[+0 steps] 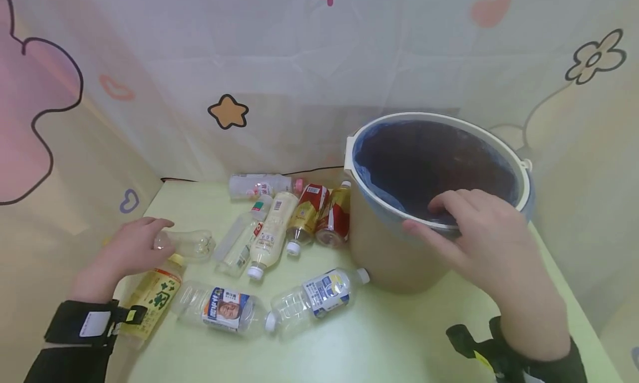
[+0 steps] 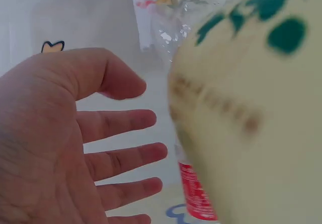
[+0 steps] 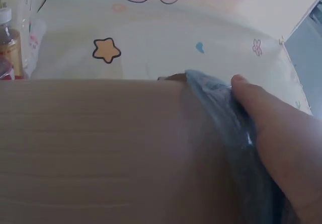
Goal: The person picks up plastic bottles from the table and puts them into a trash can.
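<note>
My left hand (image 1: 132,247) hovers at the left, fingers apart and thumb out, beside a small clear bottle (image 1: 192,244). Below it lies a yellow-labelled bottle (image 1: 155,297) with a yellow cap; its pale side with green print (image 2: 251,93) looms large in the left wrist view, apart from the fingers. Over the near right rim of a tall beige bin (image 1: 394,261) is my right hand (image 1: 491,238), with thumb outside and loosely bent fingers above the opening. No object shows in it. The bin's blue liner (image 3: 226,113) runs beside the thumb in the right wrist view; whether they touch is unclear.
Two clear bottles with blue labels, one at the left (image 1: 227,311) and one at the right (image 1: 324,297), lie in front. Behind them lie a cream bottle (image 1: 272,230), red-and-gold bottles (image 1: 307,216) and a pink-capped bottle (image 1: 262,186). A printed curtain (image 1: 279,66) hangs behind the table.
</note>
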`<state>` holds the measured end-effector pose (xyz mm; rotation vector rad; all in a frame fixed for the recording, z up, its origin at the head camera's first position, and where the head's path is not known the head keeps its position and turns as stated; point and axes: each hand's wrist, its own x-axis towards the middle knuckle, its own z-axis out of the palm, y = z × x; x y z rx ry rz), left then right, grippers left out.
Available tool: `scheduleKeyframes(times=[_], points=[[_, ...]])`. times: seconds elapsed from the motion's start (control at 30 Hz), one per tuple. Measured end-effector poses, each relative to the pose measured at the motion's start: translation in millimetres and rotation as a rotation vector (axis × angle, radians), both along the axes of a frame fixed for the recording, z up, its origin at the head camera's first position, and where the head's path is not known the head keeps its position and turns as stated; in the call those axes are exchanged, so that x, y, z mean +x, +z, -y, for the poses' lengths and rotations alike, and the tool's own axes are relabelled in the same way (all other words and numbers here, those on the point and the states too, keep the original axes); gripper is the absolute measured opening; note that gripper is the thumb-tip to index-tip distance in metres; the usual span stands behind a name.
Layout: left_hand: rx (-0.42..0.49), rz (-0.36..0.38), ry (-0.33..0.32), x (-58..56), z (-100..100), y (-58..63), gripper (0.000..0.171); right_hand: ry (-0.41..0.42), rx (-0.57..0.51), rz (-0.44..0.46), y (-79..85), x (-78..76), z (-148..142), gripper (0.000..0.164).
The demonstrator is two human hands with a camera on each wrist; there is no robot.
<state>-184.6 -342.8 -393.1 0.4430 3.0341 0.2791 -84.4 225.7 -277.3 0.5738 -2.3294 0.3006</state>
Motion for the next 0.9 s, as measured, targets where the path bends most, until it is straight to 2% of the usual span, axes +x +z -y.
scheduleKeyframes(times=[0.17,0.27,0.33,0.47,0.63,0.77,0.9], points=[[0.062,0.029,-0.017,-3.9,24,-10.3,0.047,-0.035,0.051,-0.154,-10.7,-5.5,2,0.073],[0.061,0.042,-0.029,-5.7,35,-13.1,0.047,-0.021,0.059,-0.255,-16.2,-12.4,6,0.071],[0.056,0.084,-0.027,-7.4,38,-14.1,0.05,-0.012,0.045,-0.303,-18.9,-15.4,7,0.072],[0.059,0.182,-0.023,-12.1,35,-16.5,0.057,-0.014,0.019,-0.361,-22.2,-17.6,7,0.075],[0.062,0.249,-0.003,-15.9,28,-20.7,0.066,-0.019,-0.056,-0.441,-23.4,-20.0,8,0.077],[0.068,0.276,-0.015,-16.9,20,-28.2,0.071,-0.008,-0.17,-0.543,-24.2,-24.9,13,0.078],[0.093,0.261,-0.03,-17.4,9,-35.2,0.074,-0.005,-0.204,-0.57,-23.8,-26.6,14,0.079]])
